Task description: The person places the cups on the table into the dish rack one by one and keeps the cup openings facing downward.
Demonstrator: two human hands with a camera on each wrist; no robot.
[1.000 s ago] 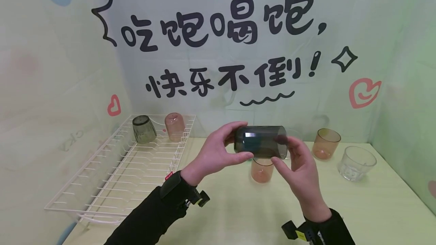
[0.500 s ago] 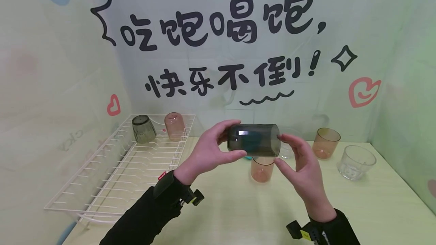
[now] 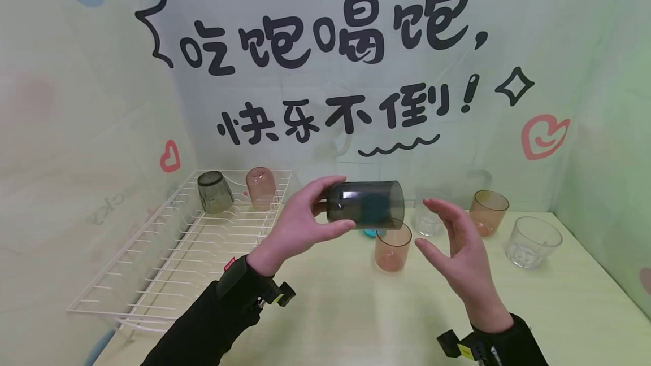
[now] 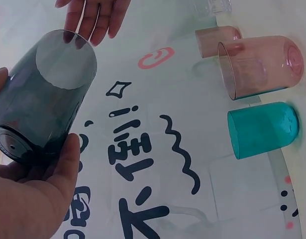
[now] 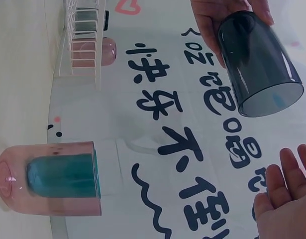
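Observation:
My left hand (image 3: pixel 297 222) grips a dark grey see-through drinking glass (image 3: pixel 363 205) around its base end. It is held on its side above the table, its open rim facing right. To the right, my right hand (image 3: pixel 460 256) is apart from the glass, thumb and fingers spread with nothing between them. Below the held glass, a pink-orange glass (image 3: pixel 393 252) stands upright on the table. A teal glass (image 4: pixel 262 130) stands close to it in the left wrist view, mostly hidden in the head view.
A white wire dish rack (image 3: pixel 119 316) spans the left side. At its back, a grey glass (image 3: pixel 215 194) and a pink glass (image 3: pixel 261 190) sit upside down. On the right are an amber glass (image 3: pixel 488 214), a clear glass (image 3: pixel 534 242) and another clear glass (image 3: pixel 429 219) near the back wall.
My left hand has carried the grey glass leftward and slightly up. My right hand has let go of its rim end and drawn away to the right.

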